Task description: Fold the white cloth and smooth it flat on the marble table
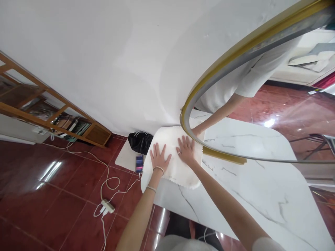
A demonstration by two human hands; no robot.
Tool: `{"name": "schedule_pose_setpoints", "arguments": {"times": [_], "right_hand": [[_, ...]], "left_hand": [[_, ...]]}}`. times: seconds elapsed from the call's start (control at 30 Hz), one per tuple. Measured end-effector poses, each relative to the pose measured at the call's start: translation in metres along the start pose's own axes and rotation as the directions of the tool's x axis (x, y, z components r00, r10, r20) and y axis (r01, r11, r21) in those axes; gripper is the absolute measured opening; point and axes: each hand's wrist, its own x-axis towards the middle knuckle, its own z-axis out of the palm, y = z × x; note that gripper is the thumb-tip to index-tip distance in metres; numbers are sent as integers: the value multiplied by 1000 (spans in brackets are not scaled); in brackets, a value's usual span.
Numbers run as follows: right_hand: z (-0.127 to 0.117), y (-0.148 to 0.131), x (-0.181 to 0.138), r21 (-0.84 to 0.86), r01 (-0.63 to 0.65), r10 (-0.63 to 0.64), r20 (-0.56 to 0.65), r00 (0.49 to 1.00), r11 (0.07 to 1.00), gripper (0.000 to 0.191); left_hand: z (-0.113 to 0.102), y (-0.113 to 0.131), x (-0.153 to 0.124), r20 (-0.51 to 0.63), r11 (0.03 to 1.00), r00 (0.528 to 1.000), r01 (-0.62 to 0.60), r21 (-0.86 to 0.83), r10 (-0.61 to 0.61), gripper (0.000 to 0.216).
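Note:
A white cloth (174,167) with a scalloped edge lies flat at the left end of the white marble-patterned table (230,188). My left hand (159,158) presses on the cloth's left part with its fingers spread; bracelets circle the wrist and forearm. Farther right, my right hand (186,150) rests palm down on the same cloth, fingers apart, a ring on one finger. Neither hand grips anything. The cloth's far right part passes behind the rim of a round mirror.
A large gold-framed mirror (185,104) leans over the table's right side, reflecting an arm and a room. Left of the table, a black bag (140,141) and a phone (139,164) lie on a white surface. A power strip (108,206) with cables lies on red tiles near a wooden shelf (98,134).

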Motion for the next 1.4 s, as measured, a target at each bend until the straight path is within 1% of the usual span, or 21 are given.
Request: {"name": "schedule_pose_setpoints", "arguments": {"times": [0.1,0.17,0.23,0.27,0.33,0.43,0.53,0.6,0.67,0.77,0.87,0.93,0.97,1.0,1.07,1.17,1.3,1.4], "right_hand": [[2,-23,-16,9,-1,1,-8,1000,1000,48],[-4,-46,-41,23,33,-33,-2,999,999,44],[-16,-69,-74,38,95,-96,8,995,995,41],[-23,-79,-92,43,125,-126,13,992,991,43],[-39,-91,-127,44,204,-206,48,977,978,59],[-59,-92,-165,48,270,-274,127,953,962,71],[-73,-78,-185,30,274,-275,163,948,961,73],[-78,-62,-194,4,251,-248,168,954,968,74],[-82,-42,-203,-36,199,-191,157,969,979,73],[-88,-7,-218,-112,97,-84,117,990,989,70],[-93,27,-228,-178,15,-4,66,998,984,69],[-95,42,-230,-203,-19,27,37,999,979,68],[-94,46,-229,-209,-36,42,26,999,977,68],[-93,47,-227,-210,-52,57,18,998,976,68],[-88,41,-222,-198,-67,71,13,997,978,68],[-78,18,-208,-164,-24,28,24,999,986,69],[-64,-17,-189,-123,68,-60,64,996,990,68],[-60,-35,-178,-95,118,-110,82,991,989,68]], "left_hand": [[-2,-10,-19,-26,998,998,61,14,-61,57],[-3,-19,-42,-54,995,994,96,25,-95,55],[-4,-27,-69,-86,991,989,125,39,-121,54],[-3,-30,-83,-103,990,986,137,44,-131,54],[-1,-35,-112,-139,988,980,150,46,-142,53],[7,-31,-149,-193,990,973,135,38,-126,52],[16,-15,-169,-231,995,969,99,16,-93,54],[23,2,-171,-234,998,971,61,2,-59,56],[31,25,-167,-215,1000,977,-3,-7,2,58],[44,65,-153,-167,991,979,-127,-34,120,63],[55,103,-137,-134,970,967,-227,-81,215,70],[59,119,-129,-123,960,961,-260,-109,246,71],[59,123,-126,-116,956,960,-267,-122,253,70],[58,124,-123,-108,954,961,-268,-133,255,69],[52,118,-119,-90,956,967,-250,-151,239,65],[39,93,-116,-66,971,982,-184,-152,176,60],[23,54,-118,-80,995,995,-61,-80,55,55],[19,38,-121,-112,999,994,8,-38,-12,54]]}}
